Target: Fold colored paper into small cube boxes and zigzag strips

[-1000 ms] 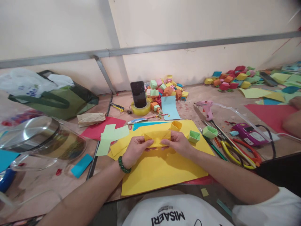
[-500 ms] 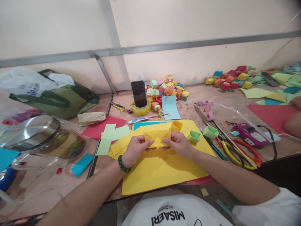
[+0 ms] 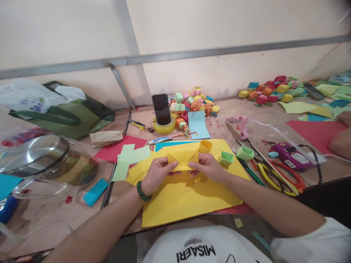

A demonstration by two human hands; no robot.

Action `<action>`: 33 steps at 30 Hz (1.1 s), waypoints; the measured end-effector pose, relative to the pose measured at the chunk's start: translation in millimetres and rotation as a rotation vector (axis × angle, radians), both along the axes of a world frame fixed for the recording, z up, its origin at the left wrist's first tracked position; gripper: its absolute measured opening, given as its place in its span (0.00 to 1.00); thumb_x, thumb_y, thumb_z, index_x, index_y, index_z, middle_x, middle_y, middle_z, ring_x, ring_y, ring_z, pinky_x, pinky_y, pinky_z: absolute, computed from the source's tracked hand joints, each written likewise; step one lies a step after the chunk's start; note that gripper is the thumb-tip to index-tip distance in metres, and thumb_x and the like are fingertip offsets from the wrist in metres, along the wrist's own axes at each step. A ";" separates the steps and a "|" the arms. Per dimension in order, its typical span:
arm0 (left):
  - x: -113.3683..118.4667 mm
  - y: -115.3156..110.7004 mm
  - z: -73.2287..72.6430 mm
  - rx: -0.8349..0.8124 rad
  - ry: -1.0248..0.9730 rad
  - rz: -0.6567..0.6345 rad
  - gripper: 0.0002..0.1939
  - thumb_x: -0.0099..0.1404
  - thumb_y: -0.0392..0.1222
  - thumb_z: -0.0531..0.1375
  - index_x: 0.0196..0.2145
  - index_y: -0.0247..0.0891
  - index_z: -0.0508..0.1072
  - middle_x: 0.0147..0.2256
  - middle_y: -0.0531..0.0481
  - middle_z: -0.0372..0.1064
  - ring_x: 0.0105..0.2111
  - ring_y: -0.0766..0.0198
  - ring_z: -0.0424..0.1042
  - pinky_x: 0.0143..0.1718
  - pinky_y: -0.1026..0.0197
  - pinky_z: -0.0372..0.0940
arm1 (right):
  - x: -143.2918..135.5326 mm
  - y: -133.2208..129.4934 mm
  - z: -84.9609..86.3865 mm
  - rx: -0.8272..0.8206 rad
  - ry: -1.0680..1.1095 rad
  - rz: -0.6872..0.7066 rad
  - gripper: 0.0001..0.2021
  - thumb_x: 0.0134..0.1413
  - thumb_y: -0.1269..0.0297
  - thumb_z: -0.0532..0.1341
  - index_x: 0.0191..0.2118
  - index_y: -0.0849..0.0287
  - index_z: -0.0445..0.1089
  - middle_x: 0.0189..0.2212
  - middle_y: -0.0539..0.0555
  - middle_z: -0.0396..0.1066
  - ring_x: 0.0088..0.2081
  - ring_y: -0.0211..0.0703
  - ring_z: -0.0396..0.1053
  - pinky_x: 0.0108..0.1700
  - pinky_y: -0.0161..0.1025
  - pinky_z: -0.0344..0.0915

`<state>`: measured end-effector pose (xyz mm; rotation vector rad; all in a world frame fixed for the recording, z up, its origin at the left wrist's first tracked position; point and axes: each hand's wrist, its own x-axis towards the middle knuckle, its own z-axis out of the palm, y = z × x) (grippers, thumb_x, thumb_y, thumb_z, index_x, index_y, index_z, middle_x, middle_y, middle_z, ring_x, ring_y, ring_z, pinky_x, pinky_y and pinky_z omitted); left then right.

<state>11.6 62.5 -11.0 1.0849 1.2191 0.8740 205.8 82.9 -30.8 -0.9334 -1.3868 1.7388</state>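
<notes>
One left hand [image 3: 155, 175] and one right hand [image 3: 211, 168] are pinching folded yellow paper [image 3: 183, 157] between them | long side running hand to hand | neither sitting nearer

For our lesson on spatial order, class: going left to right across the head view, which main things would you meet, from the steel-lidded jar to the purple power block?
Steel-lidded jar → light-green paper → left hand → folded yellow paper → right hand → pink glue gun → purple power block.
</notes>
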 end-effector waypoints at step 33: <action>-4.0 0.9 -6.1 0.006 -0.043 0.007 0.26 0.43 0.57 0.69 0.33 0.34 0.78 0.32 0.46 0.76 0.33 0.61 0.72 0.29 0.67 0.65 | 1.9 2.7 -4.0 -0.001 0.026 0.047 0.22 0.43 0.48 0.68 0.36 0.61 0.67 0.25 0.50 0.73 0.23 0.36 0.72 0.26 0.33 0.73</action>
